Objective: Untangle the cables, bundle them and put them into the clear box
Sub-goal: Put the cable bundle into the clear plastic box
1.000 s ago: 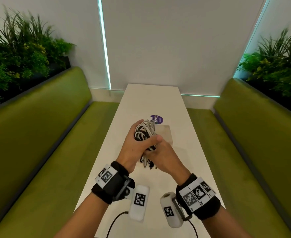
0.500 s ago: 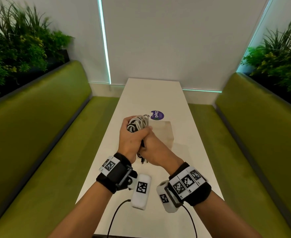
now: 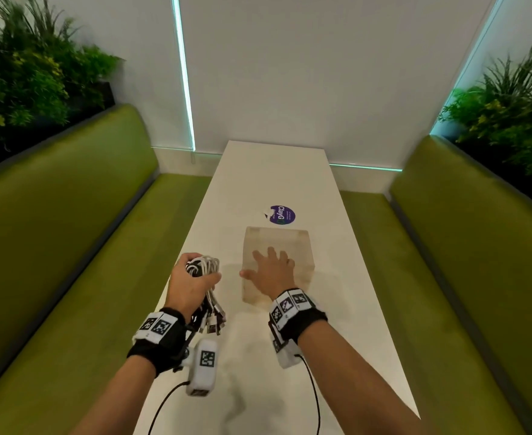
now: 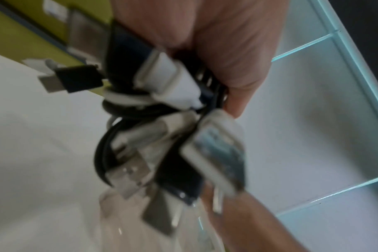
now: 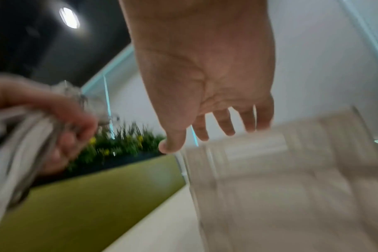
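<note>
My left hand [image 3: 192, 282] grips a bundle of white and black cables [image 3: 202, 267] above the table's left edge, loops up and plugs dangling below the fist. Close up, the cable bundle [image 4: 162, 105] shows several USB plugs hanging under my left hand [image 4: 205, 42]. The clear box [image 3: 290, 243] stands on the white table [image 3: 274, 171], just right of the bundle. My right hand [image 3: 272, 270] hovers over the box with fingers spread and holds nothing. From the wrist, my right hand [image 5: 205, 85] sits just above the clear box [image 5: 291, 179]; contact is unclear through blur.
A purple round sticker [image 3: 282, 214] lies on the table beyond the box. Green benches [image 3: 70, 230] run along both sides of the table, with plants [image 3: 23, 73] behind them. A white wall closes the far end.
Both hands held the bundle together earlier. Now my right hand has let go and moved right over the clear box, while my left hand has carried the bundle to the left.
</note>
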The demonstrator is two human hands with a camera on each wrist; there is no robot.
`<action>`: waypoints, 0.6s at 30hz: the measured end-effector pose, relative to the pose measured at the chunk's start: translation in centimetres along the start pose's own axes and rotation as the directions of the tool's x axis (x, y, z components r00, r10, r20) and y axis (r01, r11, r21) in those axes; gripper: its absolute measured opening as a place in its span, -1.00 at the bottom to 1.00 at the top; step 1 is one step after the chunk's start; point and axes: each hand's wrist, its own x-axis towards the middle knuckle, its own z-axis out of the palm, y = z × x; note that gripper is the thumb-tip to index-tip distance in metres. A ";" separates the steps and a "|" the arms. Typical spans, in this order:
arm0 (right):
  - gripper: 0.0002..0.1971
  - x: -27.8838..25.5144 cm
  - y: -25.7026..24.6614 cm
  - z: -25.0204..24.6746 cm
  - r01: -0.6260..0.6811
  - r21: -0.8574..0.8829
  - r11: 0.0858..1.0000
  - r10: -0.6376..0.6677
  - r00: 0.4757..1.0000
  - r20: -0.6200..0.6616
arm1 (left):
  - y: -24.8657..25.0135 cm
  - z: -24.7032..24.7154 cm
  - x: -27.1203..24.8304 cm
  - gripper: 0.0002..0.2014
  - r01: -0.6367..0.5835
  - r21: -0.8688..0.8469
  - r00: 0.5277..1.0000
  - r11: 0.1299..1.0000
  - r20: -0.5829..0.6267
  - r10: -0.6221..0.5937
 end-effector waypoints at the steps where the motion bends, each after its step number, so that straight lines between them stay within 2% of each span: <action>1: -0.34 0.1 0.1 0.9 -0.008 -0.017 1.000 0.007 0.999 -0.046 | -0.2 0.2 0.1 -0.63 0.004 0.013 1.000 1.000 0.010 -0.004; 4: -0.44 -0.5 0.6 2.5 0.053 0.021 0.998 -0.049 0.985 -0.163 | -0.6 0.6 0.3 -0.61 0.018 0.070 0.999 0.997 0.029 -0.020; 6: -0.56 -1.5 1.4 2.6 0.122 0.052 0.991 -0.112 0.980 -0.163 | -0.6 0.6 0.4 -0.61 0.025 0.106 0.999 0.994 0.035 -0.029; 8: -0.60 -3.1 2.7 2.3 0.190 0.106 0.976 -0.179 0.978 -0.111 | -0.8 0.5 0.5 -0.62 0.031 0.156 0.998 0.987 0.054 -0.040; 11: -0.57 -5.7 5.6 2.3 0.258 0.196 0.946 -0.259 0.966 -0.020 | -0.9 0.3 -0.1 -0.66 0.004 0.270 0.993 0.963 0.116 -0.036; 15: -0.46 -8.7 9.1 2.2 0.283 0.312 0.907 -0.296 0.955 -0.006 | -1.4 0.2 -1.4 -0.71 0.000 0.396 0.973 0.918 0.213 -0.091; 18: -0.37 -10.0 10.1 1.5 0.287 0.334 0.898 -0.317 0.947 0.039 | -1.9 0.3 -2.4 -0.72 0.006 0.419 0.948 0.908 0.286 -0.139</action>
